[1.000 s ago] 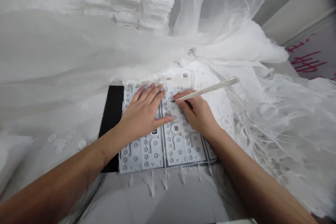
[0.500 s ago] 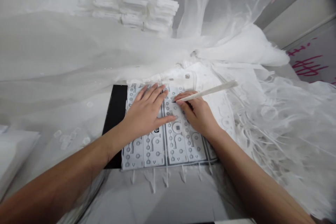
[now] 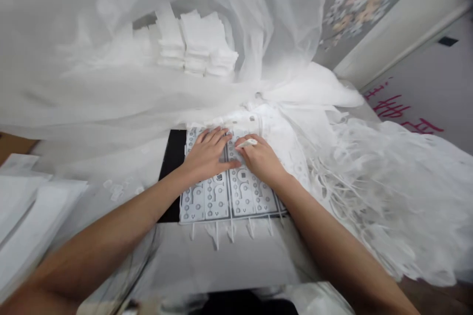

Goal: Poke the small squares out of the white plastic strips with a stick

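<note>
My left hand [image 3: 207, 153] lies flat with its fingers spread on a white die-cut sheet [image 3: 242, 202], which has rows of round holes and curved cut-outs. Beside it, over the middle columns, my right hand [image 3: 260, 157] is closed in a pinch. Between its thumb and fingers is a slim white stick-like piece [image 3: 247, 143], seen almost end-on, so its exact kind is unclear. Narrow white tabs [image 3: 215, 238] hang from the sheet's near edge. A black strip [image 3: 173, 177] shows along its left side.
Thin white film [image 3: 111, 98] drapes behind the sheet. A heap of white scrap strips [image 3: 384, 197] spreads at the right. Folded white stacks [image 3: 203, 39] stand at the back, and flat white pieces [image 3: 48, 216] lie left. Small clear bits [image 3: 118, 189] lie near my left forearm.
The view has shifted, and more of the near edge shows. The white piece in my right hand has swung from pointing right to almost end-on. My left hand stays flat on the sheet.
</note>
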